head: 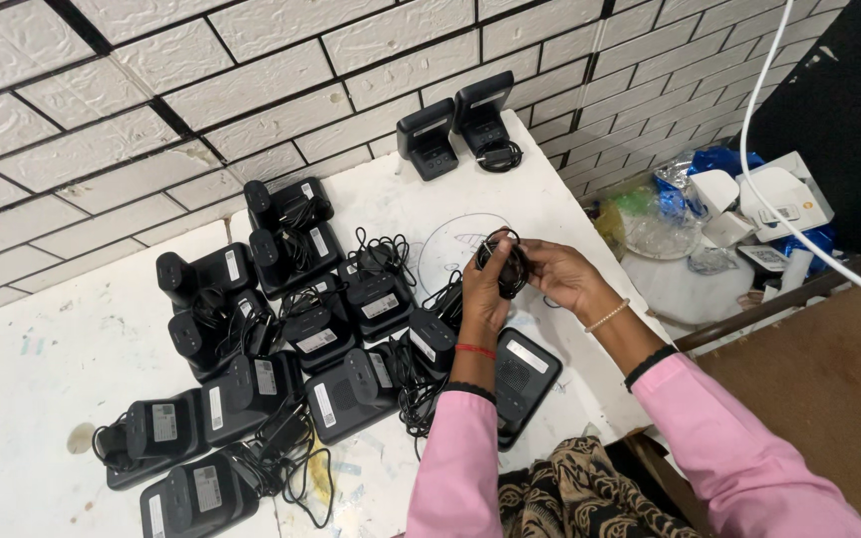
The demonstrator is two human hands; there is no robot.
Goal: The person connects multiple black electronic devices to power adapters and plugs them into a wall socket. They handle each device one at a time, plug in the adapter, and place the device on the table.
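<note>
Both hands meet over the right part of a white table (52,359). My left hand (485,289) and my right hand (562,274) together hold a coiled black cable bundle (506,261), with fingers wrapped around it from both sides. Directly below my left wrist lies a flat black device (530,374) with a white label. To its left stands a crowd of several black devices (281,339) with labels and tangled black cords. Pink sleeves cover both my forearms.
Two more black devices (455,130) stand at the table's far edge against the white tiled wall. Right of the table, white boxes and plastic wrapping (739,209) lie in a heap on the floor. A white cable (759,149) hangs across the upper right. A brown board (819,379) lies at the right.
</note>
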